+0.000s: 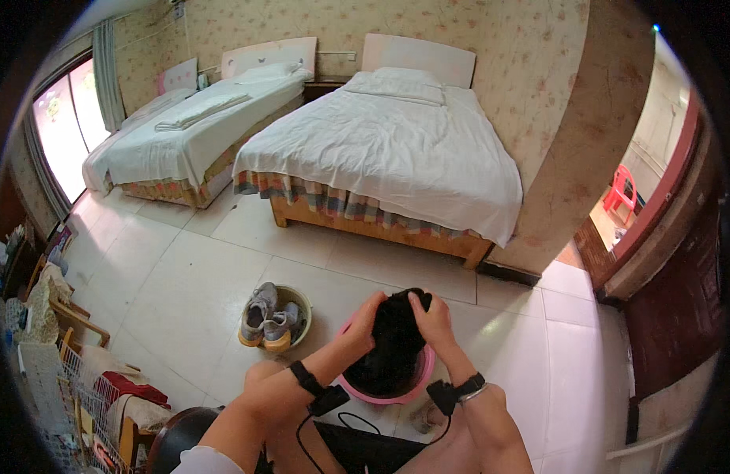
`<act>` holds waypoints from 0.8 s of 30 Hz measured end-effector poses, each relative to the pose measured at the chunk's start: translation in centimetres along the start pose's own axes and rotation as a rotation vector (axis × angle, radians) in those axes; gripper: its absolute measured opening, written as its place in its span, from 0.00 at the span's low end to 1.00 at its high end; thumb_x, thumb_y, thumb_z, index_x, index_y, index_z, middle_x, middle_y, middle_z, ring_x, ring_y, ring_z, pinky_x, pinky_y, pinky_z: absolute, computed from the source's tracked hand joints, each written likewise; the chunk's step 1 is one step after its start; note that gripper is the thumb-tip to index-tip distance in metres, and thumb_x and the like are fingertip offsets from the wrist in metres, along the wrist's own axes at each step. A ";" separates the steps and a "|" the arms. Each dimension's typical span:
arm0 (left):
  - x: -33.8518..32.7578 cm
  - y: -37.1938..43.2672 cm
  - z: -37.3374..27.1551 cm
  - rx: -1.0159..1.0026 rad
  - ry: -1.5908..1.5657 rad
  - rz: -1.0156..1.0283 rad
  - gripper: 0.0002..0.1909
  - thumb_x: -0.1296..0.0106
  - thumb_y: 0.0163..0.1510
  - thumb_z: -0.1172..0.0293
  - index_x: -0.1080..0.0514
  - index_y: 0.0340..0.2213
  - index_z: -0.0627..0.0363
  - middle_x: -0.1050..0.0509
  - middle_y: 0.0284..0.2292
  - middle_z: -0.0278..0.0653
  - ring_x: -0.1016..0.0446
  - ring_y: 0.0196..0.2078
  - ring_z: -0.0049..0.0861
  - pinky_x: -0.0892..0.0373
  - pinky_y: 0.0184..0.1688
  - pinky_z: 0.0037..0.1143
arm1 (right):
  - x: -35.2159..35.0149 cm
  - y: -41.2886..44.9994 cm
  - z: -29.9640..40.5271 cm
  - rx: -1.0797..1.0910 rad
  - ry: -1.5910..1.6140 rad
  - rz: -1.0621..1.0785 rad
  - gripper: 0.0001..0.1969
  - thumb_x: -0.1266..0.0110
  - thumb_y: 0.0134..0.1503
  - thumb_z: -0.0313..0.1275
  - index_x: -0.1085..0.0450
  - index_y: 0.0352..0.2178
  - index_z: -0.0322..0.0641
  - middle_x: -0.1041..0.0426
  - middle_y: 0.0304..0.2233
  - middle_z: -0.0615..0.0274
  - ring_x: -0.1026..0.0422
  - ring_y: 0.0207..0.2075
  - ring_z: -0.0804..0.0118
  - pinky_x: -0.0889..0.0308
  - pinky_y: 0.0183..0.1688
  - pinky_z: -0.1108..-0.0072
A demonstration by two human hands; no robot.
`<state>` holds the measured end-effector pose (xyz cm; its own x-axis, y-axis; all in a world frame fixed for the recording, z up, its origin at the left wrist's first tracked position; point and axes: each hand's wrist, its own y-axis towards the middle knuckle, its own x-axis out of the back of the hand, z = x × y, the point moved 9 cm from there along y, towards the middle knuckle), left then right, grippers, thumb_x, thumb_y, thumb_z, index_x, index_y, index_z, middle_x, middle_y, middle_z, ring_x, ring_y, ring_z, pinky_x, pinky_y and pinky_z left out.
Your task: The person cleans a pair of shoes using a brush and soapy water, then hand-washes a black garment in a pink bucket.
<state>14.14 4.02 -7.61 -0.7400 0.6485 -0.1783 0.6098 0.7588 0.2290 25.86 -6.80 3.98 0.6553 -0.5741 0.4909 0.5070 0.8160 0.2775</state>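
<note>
Both my left hand (363, 323) and my right hand (434, 319) grip a black cloth (394, 332), one on each side near its top. The cloth hangs down into a pink basin (427, 373) on the floor between my legs. Dark material fills the basin; I cannot tell whether it is all one piece. To the left, a pair of grey sneakers (268, 320) with yellow soles rests in a pale round basin (309, 314). Each of my wrists wears a black strap with a small box and a cable.
Two beds with white covers, a nearer one (377, 148) and a farther one (181, 136), stand ahead. At left are wooden chairs (80, 320) and a wire rack (86, 379) with cloths. A dark red door (673, 308) is at right, and a red plastic chair (620, 192) shows through the doorway.
</note>
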 end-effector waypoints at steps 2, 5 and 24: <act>-2.7 -1.2 1.8 0.472 -0.430 -0.014 0.17 0.52 0.55 0.52 0.30 0.33 0.54 0.30 0.29 0.36 0.30 0.34 0.26 0.34 0.39 0.31 | -1.5 -2.2 1.5 0.102 0.025 0.000 0.20 0.47 0.56 0.43 0.30 0.35 0.31 0.28 0.31 0.41 0.28 0.35 0.41 0.33 0.36 0.66; -2.7 -2.6 3.9 0.644 -0.572 -0.068 0.20 0.54 0.57 0.47 0.30 0.33 0.53 0.31 0.29 0.33 0.32 0.35 0.27 0.34 0.39 0.32 | -5.5 -4.3 1.2 0.193 -0.056 0.103 0.20 0.48 0.56 0.44 0.31 0.37 0.33 0.28 0.37 0.42 0.28 0.37 0.43 0.33 0.39 0.65; -2.8 -4.0 3.9 0.820 -0.249 -0.368 0.23 0.64 0.62 0.52 0.29 0.39 0.59 0.28 0.39 0.42 0.31 0.41 0.30 0.36 0.43 0.31 | -7.5 -2.5 -5.8 -0.191 -0.156 0.087 0.30 0.60 0.61 0.49 0.32 0.42 0.26 0.27 0.33 0.36 0.28 0.38 0.41 0.34 0.40 0.62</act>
<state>14.90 -0.65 -11.77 -0.9020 0.2812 -0.3277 0.4294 0.6634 -0.6128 22.94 -4.96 -5.20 0.6143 -0.4724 0.6320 0.5583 0.8262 0.0749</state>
